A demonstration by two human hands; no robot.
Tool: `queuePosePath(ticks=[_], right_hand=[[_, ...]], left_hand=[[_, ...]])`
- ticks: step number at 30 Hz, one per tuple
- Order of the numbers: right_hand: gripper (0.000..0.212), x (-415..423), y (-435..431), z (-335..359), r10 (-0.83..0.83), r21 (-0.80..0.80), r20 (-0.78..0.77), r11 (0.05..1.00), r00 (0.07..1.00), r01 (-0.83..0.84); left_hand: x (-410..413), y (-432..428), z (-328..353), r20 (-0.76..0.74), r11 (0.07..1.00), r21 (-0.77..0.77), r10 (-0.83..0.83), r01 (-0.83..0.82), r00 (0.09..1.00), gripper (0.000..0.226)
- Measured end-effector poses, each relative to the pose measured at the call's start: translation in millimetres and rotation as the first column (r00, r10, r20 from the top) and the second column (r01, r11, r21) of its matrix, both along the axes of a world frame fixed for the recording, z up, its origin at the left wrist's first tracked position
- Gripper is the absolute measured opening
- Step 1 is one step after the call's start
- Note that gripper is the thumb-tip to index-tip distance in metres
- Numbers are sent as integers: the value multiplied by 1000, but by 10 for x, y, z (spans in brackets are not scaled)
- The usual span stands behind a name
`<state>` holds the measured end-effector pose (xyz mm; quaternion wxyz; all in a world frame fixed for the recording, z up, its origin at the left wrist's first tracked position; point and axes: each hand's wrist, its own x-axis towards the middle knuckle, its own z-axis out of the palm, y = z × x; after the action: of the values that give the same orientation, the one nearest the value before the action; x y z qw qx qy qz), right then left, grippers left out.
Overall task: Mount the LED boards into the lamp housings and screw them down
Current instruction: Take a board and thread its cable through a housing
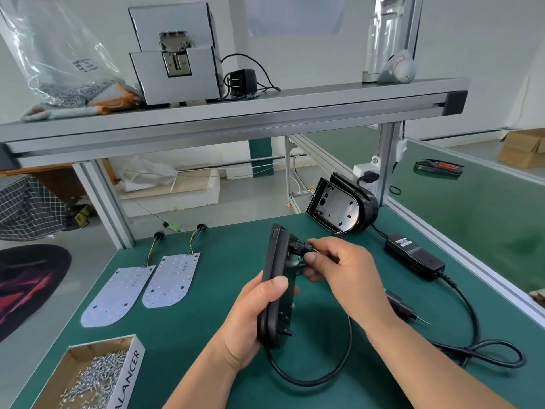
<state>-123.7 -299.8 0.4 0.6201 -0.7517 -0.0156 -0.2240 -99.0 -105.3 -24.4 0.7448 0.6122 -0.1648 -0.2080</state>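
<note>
Centrally, the fingers (323, 242) of the right hand (348, 273) are pinched together on a black cable gland (300, 248), which sits against the back of a black lamp housing (277, 261); a bit of yellow wire shows just beside the fingertips. The left hand (250, 329) is clamped round that housing from below, with the thumb lying flat on the near face and the other fingers wrapped behind it (only their tips show past the edge). The housing stands on edge, just right of the frame's middle, above the green bench (206, 290). A black cable (324, 376) loops under both hands.

To the left of the hands, two LED boards (118, 293) lie flat on the bench side by side, apart from the held housing. Each has coloured wires running up the frame to a black grommet (159, 234). A cardboard box of screws (97, 376) sits in the lower left corner.

Above and right of the hands, a second housing (339, 205) leans with its open side toward the camera. A black power adapter (414, 255) lies to its lower right. The tip of a screwdriver (408, 312) pokes out behind the right forearm. On the shelf (265, 119) at upper left stand a grey machine (177, 69) and a clear bag (59, 54).
</note>
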Motion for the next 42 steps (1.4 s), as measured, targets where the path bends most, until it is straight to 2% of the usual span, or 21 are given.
queuePosePath(ticks=[4,6,8,11,13,16,18,22,26,30,33,35,39,42], right_hand=[[21,17,-52,1,38,52,-7,998,999,-38],[22,17,-68,-9,40,-70,12,997,999,-39],[19,19,-62,-25,9,-271,52,963,999,6],[17,27,-44,-34,-75,-444,156,886,985,138],[19,34,-39,-20,-91,-491,238,848,967,201],[18,34,-32,-7,-109,-545,281,800,954,252],[11,40,-31,-12,-120,-523,233,821,965,228],[15,69,-57,-11,-111,-266,7,958,994,109],[19,58,-68,5,-41,-66,-40,997,998,38],[26,30,-55,0,34,-19,18,999,999,-34],[24,31,-32,-28,47,21,37,999,998,-48],[24,26,-8,-49,43,34,46,998,998,-45],[24,1,46,-69,4,-7,76,1000,997,-4],[28,-34,106,-50,-35,-82,121,996,992,45]], left_hand=[[8,-20,-30,-34,1000,-5,10,-10,999,75],[23,-9,-57,-103,999,-47,21,-26,994,86],[23,3,-77,-170,995,-100,12,-30,985,97],[4,-7,-56,-204,989,-146,-4,-26,979,88],[-7,-21,-39,-216,985,-167,5,-42,976,75],[-17,-34,-27,-232,985,-167,6,-46,973,71],[-29,-38,-11,-231,987,-151,20,-56,973,72],[-42,-33,-14,-211,994,-93,40,-61,977,78],[-28,-41,-46,-179,996,-79,32,-47,983,83],[6,-7,-15,-55,999,-27,20,-22,998,75],[47,71,35,61,998,-5,-59,59,996,72],[60,91,59,125,998,4,-57,57,990,62],[0,25,168,249,992,63,91,-110,964,41],[-52,-33,212,355,948,114,241,-297,904,23]])
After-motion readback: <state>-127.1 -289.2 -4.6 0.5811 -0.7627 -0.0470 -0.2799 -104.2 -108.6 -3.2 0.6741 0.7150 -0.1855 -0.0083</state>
